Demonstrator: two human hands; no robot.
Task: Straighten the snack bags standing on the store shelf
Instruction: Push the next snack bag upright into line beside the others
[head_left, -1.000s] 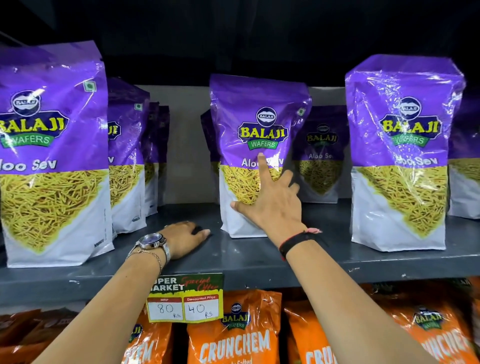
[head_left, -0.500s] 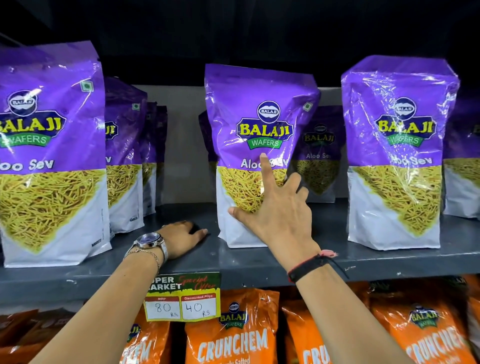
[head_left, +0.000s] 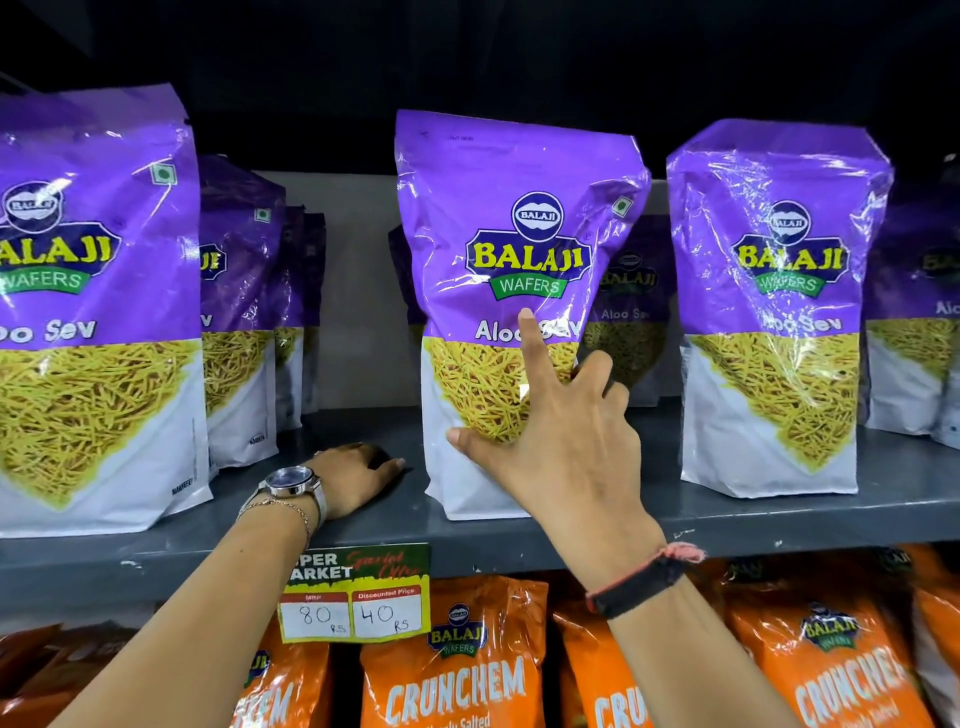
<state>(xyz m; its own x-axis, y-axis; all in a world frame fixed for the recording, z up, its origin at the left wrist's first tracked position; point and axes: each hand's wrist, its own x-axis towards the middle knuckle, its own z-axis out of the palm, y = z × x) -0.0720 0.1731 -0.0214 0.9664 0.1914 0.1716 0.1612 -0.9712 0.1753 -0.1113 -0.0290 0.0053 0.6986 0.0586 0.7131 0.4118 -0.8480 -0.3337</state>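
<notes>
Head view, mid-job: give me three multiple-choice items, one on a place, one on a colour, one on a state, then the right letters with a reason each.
1. Where does the left hand lie?
A. on the grey shelf
B. on an orange bag
C. atop a purple bag

2. What colour are the bags on the lower shelf?
A. green
B. orange
C. blue

3. How does the right hand meet the middle purple bag?
A. lifts it off the shelf
B. is spread against its front
C. is clear of it

Key: 1 A, the palm rests flat on the grey shelf beside that bag. 2 B, the Crunchem bags are orange. 3 B, thumb and forefinger splay across the front while the bag stands on the shelf.
</notes>
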